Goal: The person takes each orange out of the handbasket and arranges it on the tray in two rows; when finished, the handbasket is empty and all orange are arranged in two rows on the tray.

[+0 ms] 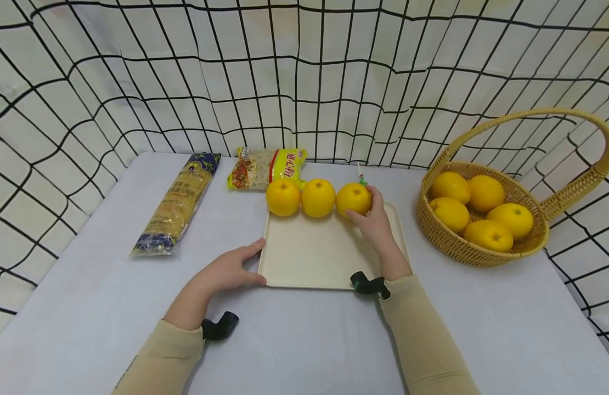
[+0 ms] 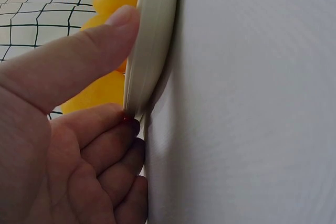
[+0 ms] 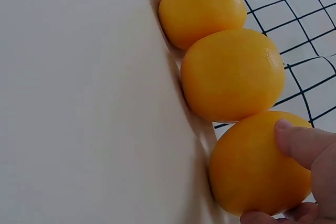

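Right grip [image 1: 376, 222] around one orange [image 1: 351, 198]

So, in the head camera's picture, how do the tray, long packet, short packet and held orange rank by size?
Largest to smallest, as they look there:
1. Tray
2. Long packet
3. Short packet, a little of it hidden
4. Held orange
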`<control>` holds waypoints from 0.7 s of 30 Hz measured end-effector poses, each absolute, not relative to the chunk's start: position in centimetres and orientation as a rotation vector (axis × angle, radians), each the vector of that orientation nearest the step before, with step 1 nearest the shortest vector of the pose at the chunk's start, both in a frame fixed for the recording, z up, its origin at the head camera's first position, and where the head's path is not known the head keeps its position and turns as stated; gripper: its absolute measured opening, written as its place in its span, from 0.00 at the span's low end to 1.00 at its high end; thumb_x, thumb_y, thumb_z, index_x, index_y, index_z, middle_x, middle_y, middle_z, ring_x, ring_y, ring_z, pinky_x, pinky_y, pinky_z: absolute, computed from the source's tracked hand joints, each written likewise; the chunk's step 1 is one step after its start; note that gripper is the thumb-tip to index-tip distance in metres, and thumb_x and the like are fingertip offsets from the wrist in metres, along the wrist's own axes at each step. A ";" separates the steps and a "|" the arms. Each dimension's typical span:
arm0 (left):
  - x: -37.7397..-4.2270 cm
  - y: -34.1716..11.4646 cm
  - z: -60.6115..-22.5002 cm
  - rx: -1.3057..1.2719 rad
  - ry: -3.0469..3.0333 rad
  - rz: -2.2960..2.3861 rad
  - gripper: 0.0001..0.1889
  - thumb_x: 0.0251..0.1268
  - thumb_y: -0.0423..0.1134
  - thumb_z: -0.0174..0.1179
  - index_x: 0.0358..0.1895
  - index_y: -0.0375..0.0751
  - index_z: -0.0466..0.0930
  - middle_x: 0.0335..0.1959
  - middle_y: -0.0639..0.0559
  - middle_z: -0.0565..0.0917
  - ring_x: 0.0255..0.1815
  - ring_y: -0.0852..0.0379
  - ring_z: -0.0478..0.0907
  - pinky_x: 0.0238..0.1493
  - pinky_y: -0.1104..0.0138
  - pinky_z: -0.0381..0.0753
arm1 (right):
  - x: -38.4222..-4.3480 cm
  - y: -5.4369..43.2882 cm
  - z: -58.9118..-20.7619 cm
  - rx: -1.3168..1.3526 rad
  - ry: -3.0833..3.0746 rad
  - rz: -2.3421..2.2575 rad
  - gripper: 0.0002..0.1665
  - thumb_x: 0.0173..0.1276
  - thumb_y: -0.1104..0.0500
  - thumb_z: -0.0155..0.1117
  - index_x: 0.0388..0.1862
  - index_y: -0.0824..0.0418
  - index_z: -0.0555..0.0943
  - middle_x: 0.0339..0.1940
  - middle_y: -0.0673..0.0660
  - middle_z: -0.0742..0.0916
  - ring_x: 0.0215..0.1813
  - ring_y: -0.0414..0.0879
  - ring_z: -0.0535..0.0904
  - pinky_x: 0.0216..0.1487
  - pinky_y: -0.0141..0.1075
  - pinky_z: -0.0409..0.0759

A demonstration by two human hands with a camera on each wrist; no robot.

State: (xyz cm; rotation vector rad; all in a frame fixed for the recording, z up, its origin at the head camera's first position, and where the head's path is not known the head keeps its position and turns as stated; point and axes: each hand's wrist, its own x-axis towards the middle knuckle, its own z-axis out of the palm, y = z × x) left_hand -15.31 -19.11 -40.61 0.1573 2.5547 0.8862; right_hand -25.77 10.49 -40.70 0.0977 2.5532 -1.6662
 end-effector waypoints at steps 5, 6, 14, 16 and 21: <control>-15.3 -19.2 -40.7 0.143 2.547 0.889 0.47 0.47 0.48 0.67 0.71 0.48 0.50 0.71 0.45 0.56 0.71 0.42 0.53 0.69 0.48 0.53 | -25.8 10.5 -40.8 0.089 2.526 -1.687 0.47 0.61 0.57 0.62 0.71 0.46 0.46 0.74 0.55 0.55 0.72 0.53 0.55 0.70 0.46 0.59; -15.3 -19.2 -40.7 0.149 2.547 0.886 0.47 0.47 0.49 0.67 0.71 0.48 0.50 0.71 0.45 0.56 0.71 0.42 0.53 0.69 0.48 0.53 | -25.7 10.5 -40.8 0.089 2.520 -1.689 0.47 0.61 0.57 0.62 0.71 0.46 0.46 0.74 0.55 0.55 0.72 0.54 0.55 0.70 0.46 0.59; -15.5 -19.2 -40.5 0.176 2.554 0.882 0.47 0.47 0.49 0.67 0.71 0.46 0.51 0.71 0.44 0.57 0.70 0.41 0.53 0.68 0.47 0.53 | -25.8 10.6 -41.0 0.071 2.516 -1.686 0.48 0.60 0.57 0.62 0.71 0.44 0.44 0.73 0.57 0.56 0.69 0.55 0.60 0.68 0.46 0.62; -15.4 -19.2 -40.5 0.175 2.557 0.879 0.47 0.47 0.49 0.67 0.71 0.46 0.51 0.71 0.43 0.57 0.70 0.41 0.53 0.68 0.47 0.54 | -25.8 10.6 -41.0 0.065 2.519 -1.686 0.48 0.60 0.57 0.63 0.71 0.44 0.44 0.73 0.57 0.56 0.69 0.55 0.60 0.68 0.46 0.61; -15.3 -19.2 -40.5 0.171 2.555 0.879 0.47 0.47 0.49 0.67 0.71 0.46 0.51 0.71 0.44 0.57 0.70 0.41 0.53 0.68 0.48 0.54 | -25.7 10.6 -41.0 0.037 2.547 -1.657 0.51 0.60 0.56 0.63 0.72 0.44 0.42 0.73 0.58 0.55 0.70 0.56 0.56 0.70 0.48 0.56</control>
